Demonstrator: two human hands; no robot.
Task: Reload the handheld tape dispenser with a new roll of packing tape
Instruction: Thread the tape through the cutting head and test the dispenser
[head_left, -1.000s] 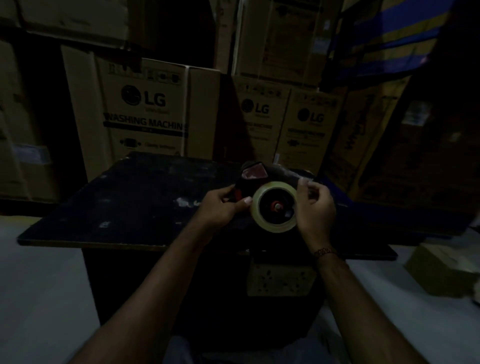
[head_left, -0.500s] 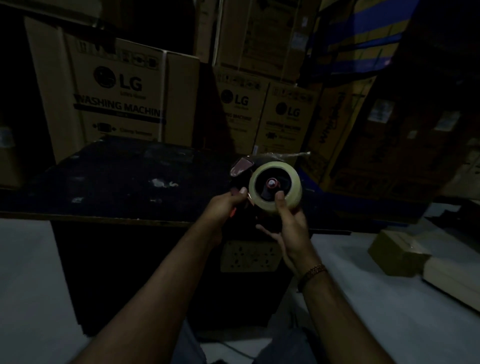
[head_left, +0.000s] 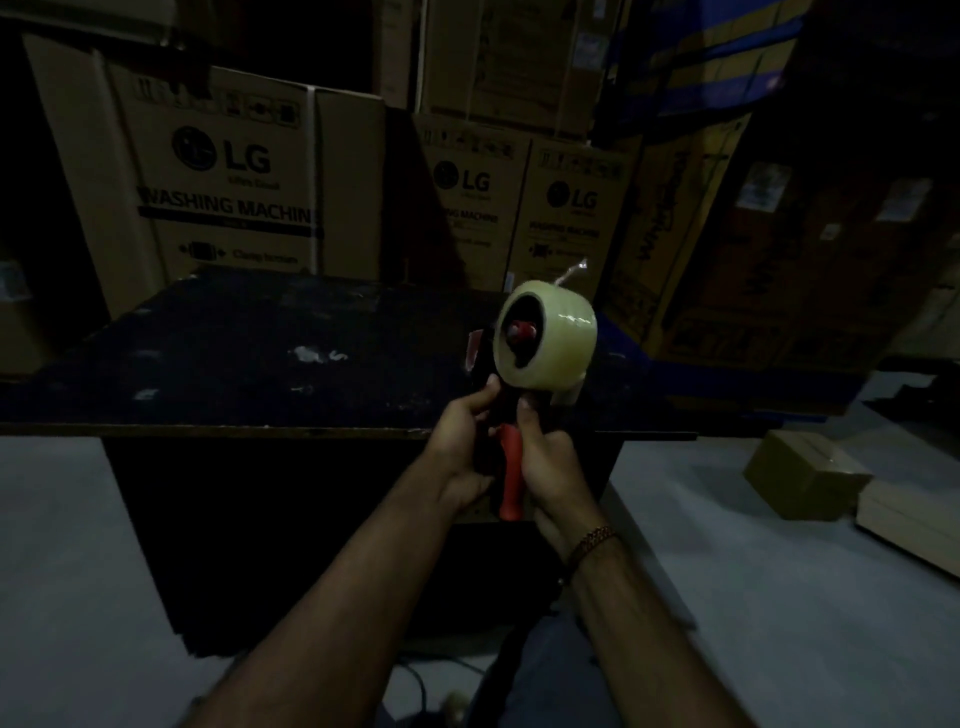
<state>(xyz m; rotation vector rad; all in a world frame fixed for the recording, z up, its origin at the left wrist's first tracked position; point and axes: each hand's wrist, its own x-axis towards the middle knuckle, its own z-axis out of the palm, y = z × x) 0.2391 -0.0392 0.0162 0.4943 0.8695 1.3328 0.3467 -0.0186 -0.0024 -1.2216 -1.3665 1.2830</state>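
I hold a handheld tape dispenser (head_left: 511, 467) upright over the near edge of a dark table (head_left: 249, 364). Its red handle points down and its dark frame rises behind my thumbs. A pale roll of packing tape (head_left: 556, 338) sits on the red hub at the top, with a loose crinkled tail of tape sticking up at its far right. My left hand (head_left: 462, 441) grips the handle and frame from the left. My right hand (head_left: 545, 457) wraps the handle from the right, thumb up toward the roll.
Large LG washing-machine cartons (head_left: 218, 182) are stacked behind the table, with more cartons (head_left: 810, 234) on the right. A small cardboard box (head_left: 805, 473) and a pale flat package (head_left: 914, 525) lie on the grey floor at right. A cable runs on the floor near my legs.
The dispenser has turned from lying with the roll's face toward me to standing upright. My right hand left the roll and moved down onto the red handle. The view shifted slightly right.
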